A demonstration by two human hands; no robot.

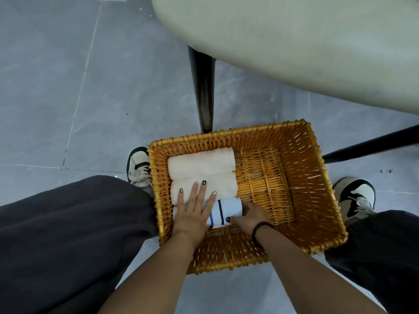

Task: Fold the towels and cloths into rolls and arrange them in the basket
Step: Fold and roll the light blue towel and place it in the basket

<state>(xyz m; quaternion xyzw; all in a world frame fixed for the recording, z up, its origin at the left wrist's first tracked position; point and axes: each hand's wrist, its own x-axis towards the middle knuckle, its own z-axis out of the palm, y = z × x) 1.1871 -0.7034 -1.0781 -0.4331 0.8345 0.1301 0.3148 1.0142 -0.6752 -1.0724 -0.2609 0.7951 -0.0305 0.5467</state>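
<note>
An orange wicker basket [313,177] stands on the floor between my feet. Along its left side lie three rolls side by side. The farthest is a cream towel roll [201,163]. A second cream roll [224,183] lies against it. The nearest is a white cloth roll with dark stripes [229,210]. My left hand [192,209] lies flat with fingers spread, pressing on the white roll and the second cream roll. My right hand [250,217] grips the right end of the white striped roll, fingers curled round it. It wears a black bead bracelet.
The right half of the basket shows bare wicker. A pale green table top [294,41] overhangs beyond the basket, with dark legs [204,87] behind it. My shoes [139,166] flank the basket on grey floor tiles.
</note>
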